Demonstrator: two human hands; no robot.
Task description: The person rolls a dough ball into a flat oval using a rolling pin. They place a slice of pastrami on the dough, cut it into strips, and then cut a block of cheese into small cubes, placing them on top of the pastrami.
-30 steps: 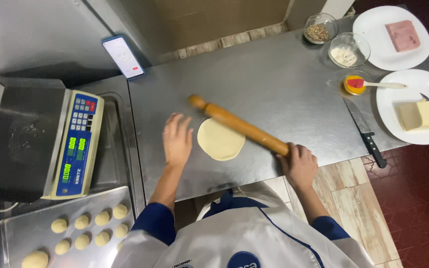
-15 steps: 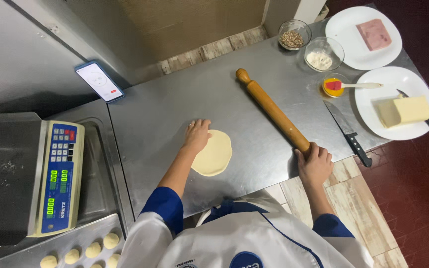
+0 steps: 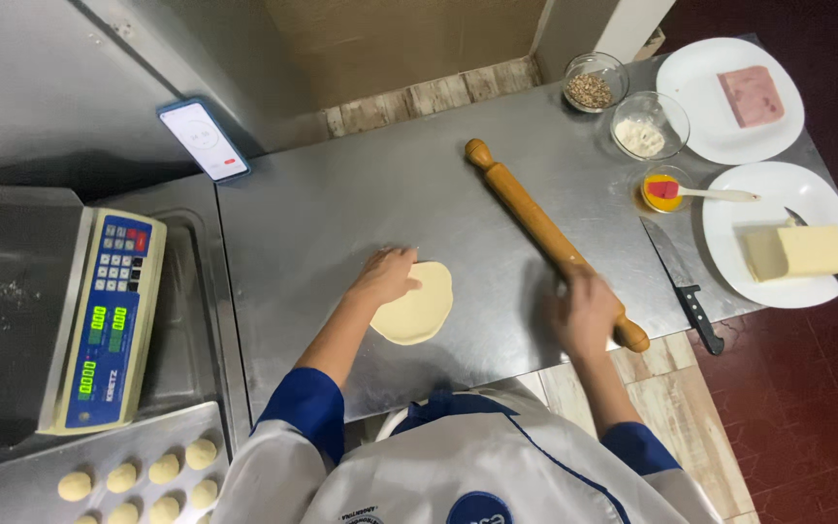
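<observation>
A flat round disc of pale dough (image 3: 421, 309) lies on the steel table (image 3: 341, 213). My left hand (image 3: 387, 276) rests on the disc's left edge, fingers spread. A wooden rolling pin (image 3: 535, 223) lies diagonally on the table to the right of the dough. My right hand (image 3: 584, 311) is over the pin's near end, fingers curled around it close to the handle.
At the right stand a plate with a block of cheese (image 3: 792, 250), a plate with ham (image 3: 751, 95), two glass bowls (image 3: 649, 126), a small dish with a red brush (image 3: 663, 190) and a knife (image 3: 681, 286). A scale (image 3: 109, 320), a phone (image 3: 204, 139) and a tray of dough balls (image 3: 138, 480) are at the left.
The rolling pin has come off the dough and been moved to the right onto the table. My left hand has settled on the dough's edge.
</observation>
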